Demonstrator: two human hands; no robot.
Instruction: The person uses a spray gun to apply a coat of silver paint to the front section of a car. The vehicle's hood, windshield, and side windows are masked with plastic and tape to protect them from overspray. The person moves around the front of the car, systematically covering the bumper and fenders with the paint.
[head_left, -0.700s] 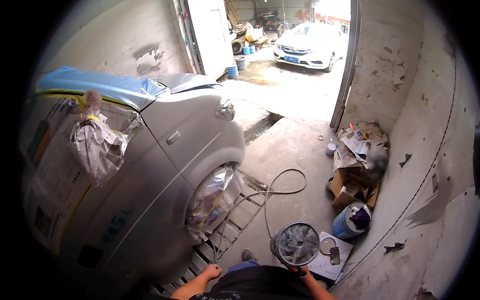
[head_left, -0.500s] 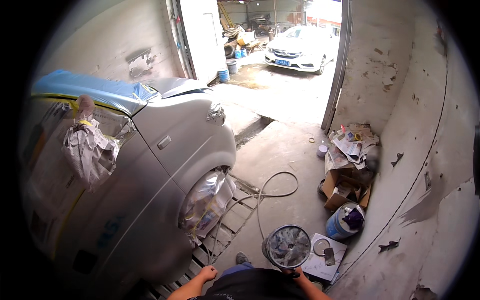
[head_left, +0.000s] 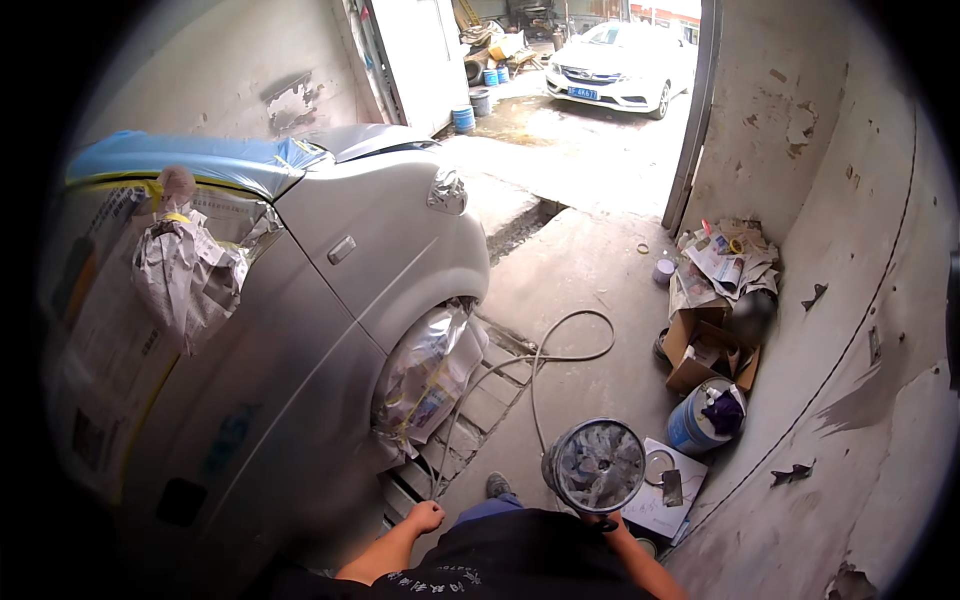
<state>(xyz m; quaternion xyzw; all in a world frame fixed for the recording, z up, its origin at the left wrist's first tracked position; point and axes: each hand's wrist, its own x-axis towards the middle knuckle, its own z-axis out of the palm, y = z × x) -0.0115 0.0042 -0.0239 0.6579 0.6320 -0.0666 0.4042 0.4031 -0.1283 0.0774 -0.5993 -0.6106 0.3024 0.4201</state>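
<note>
My right hand [head_left: 603,520] is closed round what looks like a paint spray gun, its grip mostly hidden beneath the cup. The round dark cup [head_left: 598,465] faces up, its lid crusted with grey paint. A thin hose [head_left: 537,385] loops over the floor and reaches the cup's left side. My left hand [head_left: 428,516] is closed in a fist beside the van; the hose passes just above it, and whether the fingers hold it cannot be made out. To the left stands a grey van [head_left: 330,330] with masked windows, a wrapped mirror [head_left: 190,270] and a foil-and-paper-covered wheel [head_left: 425,375].
Along the right wall [head_left: 830,330] stand a blue bucket [head_left: 690,425], an open cardboard box [head_left: 708,350] and a heap of newspaper [head_left: 725,262]. A white board [head_left: 665,510] lies near my right hand. Grating [head_left: 490,400] runs beside the van. A white car [head_left: 620,65] stands beyond the doorway.
The whole scene has shifted slightly up and to the right as my view tilts down. Both hands keep about the same places relative to the van and floor.
</note>
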